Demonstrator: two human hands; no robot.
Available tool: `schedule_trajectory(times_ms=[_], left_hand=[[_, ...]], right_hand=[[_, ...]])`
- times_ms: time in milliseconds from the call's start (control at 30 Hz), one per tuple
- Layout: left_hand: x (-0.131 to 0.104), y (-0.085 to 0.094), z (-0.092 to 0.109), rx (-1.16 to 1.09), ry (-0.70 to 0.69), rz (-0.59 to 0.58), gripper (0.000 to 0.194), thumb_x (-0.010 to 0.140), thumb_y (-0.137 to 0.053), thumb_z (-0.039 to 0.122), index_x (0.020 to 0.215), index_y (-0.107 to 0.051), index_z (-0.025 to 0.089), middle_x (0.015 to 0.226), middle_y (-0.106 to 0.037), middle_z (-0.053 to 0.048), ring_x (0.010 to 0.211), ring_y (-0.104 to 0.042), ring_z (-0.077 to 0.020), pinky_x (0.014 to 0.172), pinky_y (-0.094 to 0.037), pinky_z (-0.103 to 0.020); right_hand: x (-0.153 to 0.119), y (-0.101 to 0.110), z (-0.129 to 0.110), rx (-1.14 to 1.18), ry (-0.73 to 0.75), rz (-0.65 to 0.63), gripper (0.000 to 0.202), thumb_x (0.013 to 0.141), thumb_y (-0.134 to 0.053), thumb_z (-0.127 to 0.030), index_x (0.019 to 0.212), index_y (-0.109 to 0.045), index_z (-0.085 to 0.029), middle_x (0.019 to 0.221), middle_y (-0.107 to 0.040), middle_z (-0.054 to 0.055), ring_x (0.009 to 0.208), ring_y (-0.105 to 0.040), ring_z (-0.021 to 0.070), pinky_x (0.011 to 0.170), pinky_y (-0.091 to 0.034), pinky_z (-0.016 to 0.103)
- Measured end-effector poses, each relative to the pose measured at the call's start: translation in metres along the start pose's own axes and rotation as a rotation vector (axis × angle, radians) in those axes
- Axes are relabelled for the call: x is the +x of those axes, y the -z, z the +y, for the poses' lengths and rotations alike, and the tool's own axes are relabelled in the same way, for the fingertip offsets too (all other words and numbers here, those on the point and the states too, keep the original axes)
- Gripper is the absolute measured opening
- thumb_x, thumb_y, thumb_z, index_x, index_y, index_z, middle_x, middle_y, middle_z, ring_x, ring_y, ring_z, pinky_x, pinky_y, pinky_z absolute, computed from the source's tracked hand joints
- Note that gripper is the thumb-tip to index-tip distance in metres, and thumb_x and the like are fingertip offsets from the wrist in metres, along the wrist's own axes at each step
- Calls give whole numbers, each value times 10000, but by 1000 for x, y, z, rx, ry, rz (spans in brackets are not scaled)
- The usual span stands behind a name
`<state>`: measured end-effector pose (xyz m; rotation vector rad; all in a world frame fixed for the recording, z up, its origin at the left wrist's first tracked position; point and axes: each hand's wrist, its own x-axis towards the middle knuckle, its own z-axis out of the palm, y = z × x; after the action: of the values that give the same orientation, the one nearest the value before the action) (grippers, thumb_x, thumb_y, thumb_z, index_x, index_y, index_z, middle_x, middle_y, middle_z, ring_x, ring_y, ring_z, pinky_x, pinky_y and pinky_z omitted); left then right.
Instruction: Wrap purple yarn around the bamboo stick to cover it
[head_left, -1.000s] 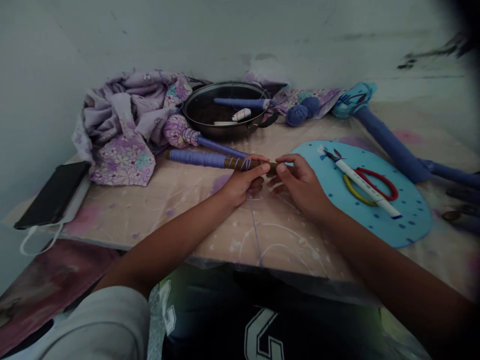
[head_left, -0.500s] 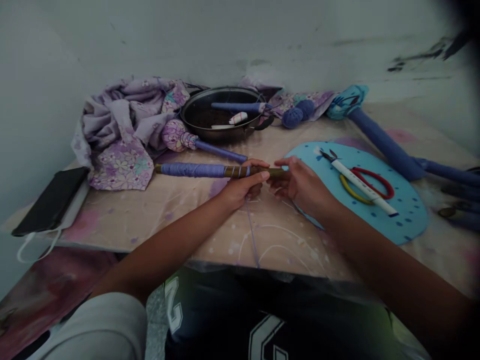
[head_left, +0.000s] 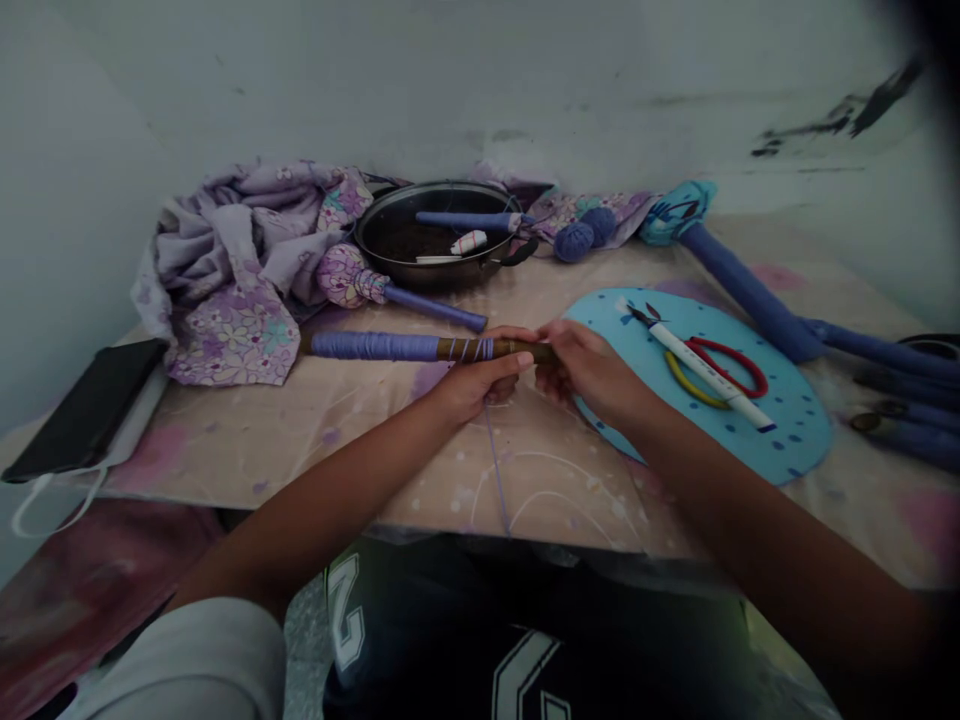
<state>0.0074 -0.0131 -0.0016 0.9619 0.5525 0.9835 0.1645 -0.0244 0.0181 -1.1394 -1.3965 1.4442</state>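
Note:
A brown stick (head_left: 448, 348), thickly wound with purple yarn (head_left: 375, 346) on its left part, lies level above the near half of the table. My left hand (head_left: 491, 375) is closed around it right of centre, thumb along the top, where a few loose turns of yarn show. At the stick's right end my right hand (head_left: 577, 360) has its fingers closed on the wood; its fingertips are partly hidden. From under my left hand a single yarn strand (head_left: 496, 460) runs down over the table's front edge.
Behind stand a black pan (head_left: 442, 265) and purple flowered cloth (head_left: 232, 340), with a cloth-headed stick (head_left: 435, 306) before them. To the right, a blue spotted mat (head_left: 780, 440) bears a white marker (head_left: 712, 375) and red-yellow pliers. Farther right lie yarn-wrapped sticks (head_left: 750, 290). A black case (head_left: 90, 405) lies left.
My right hand has closed from loosely spread fingers onto the stick's right end. My left hand keeps its hold. The whole view has shifted slightly.

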Motion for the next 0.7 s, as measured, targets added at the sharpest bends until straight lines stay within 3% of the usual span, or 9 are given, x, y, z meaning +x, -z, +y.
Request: schedule_trajectory(times_ms=[33, 100, 200, 267, 367, 500, 600, 700], left_hand=[[0, 0, 0, 0, 3, -8, 355, 648, -749, 288, 947, -574, 214, 483, -387, 118, 333, -221, -11, 357, -138, -172], [-1, 0, 0, -22, 6, -1, 407, 650, -749, 315, 998, -555, 232, 492, -391, 122, 336, -215, -12, 359, -144, -170], [0, 0, 0, -58, 7, 28, 427, 650, -742, 377, 998, -536, 238, 502, -404, 122, 339, -196, -11, 361, -144, -166], [0, 0, 0, -54, 9, 34, 412, 646, -740, 379, 975, -535, 238, 496, -406, 121, 335, -196, -12, 358, -140, -165], [1, 0, -1, -30, 5, 26, 376, 662, -726, 348, 969, -540, 238, 477, -402, 124, 327, -195, -16, 352, -145, -164], [1, -2, -3, 50, 27, -36, 413, 643, -748, 357, 974, -542, 220, 430, -368, 132, 316, -201, -18, 348, -153, -163], [0, -3, -4, 36, 34, -10, 468, 595, -767, 453, 897, -503, 213, 453, -386, 128, 315, -211, -13, 337, -145, -160], [1, -3, -4, -3, 20, 70, 502, 568, -764, 512, 811, -437, 218, 448, -345, 137, 308, -204, -13, 326, -143, -155]], right_hand=[[0, 0, 0, -29, -18, -21, 353, 854, -436, -572, 844, -474, -222, 544, -489, -43, 384, -422, 93, 365, -309, 215], [1, -2, 3, -112, 118, -18, 265, 842, -517, -478, 826, -492, -215, 586, -489, -38, 443, -427, 92, 420, -345, 227], [2, -3, 10, -293, 482, 52, 174, 776, -623, -337, 864, -527, -223, 849, -568, 23, 796, -555, 160, 688, -462, 309], [3, -4, 13, -300, 554, 50, 187, 753, -653, -328, 842, -522, -228, 950, -569, 38, 947, -548, 189, 774, -467, 338], [3, -4, 11, -66, 346, 32, 253, 807, -589, -451, 881, -476, -238, 864, -571, 6, 768, -593, 146, 620, -494, 282], [2, -4, 3, 36, 52, 36, 350, 835, -494, -562, 829, -486, -212, 600, -526, -41, 431, -488, 84, 372, -366, 198], [3, -2, 1, 68, -103, -35, 338, 796, -577, -519, 749, -498, -193, 522, -505, -46, 364, -440, 67, 307, -275, 180], [3, 0, 2, 135, -148, -28, 348, 765, -618, -509, 722, -498, -185, 507, -493, -50, 360, -426, 55, 307, -264, 169]])
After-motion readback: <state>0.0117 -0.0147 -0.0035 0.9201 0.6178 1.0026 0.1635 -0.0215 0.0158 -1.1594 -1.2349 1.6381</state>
